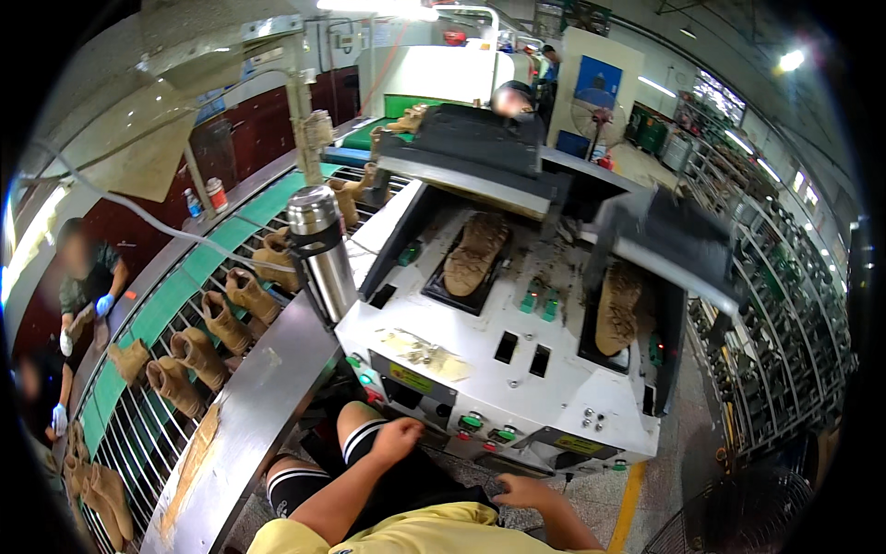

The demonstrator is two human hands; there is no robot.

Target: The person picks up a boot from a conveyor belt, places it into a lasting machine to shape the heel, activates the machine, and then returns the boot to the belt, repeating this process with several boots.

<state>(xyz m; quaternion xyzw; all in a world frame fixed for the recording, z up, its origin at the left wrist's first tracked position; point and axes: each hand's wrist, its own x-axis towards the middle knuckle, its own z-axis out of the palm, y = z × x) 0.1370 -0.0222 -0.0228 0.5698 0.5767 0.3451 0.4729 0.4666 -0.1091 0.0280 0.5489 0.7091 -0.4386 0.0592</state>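
My left hand (397,441) is curled into a loose fist above my thigh, just short of the machine's front panel; nothing shows in it. Close to the panel's lower edge is my right hand (521,492), its fingers apart and holding nothing visible. Before me stands a white two-station machine (480,360) with coloured buttons on its front. A tan boot (476,254) lies sole up in the left bay, and another tan boot (618,309) lies sole up in the right bay. Both black-topped lids, the left lid (480,148) and the right lid (674,240), are raised.
A steel thermos (318,245) stands at the machine's left, beside a metal ledge (254,425). Beyond it, several tan boots (221,323) sit on a rack along a green conveyor (175,286). Gloved co-workers (88,277) are at far left. Metal racks (775,305) stand at right.
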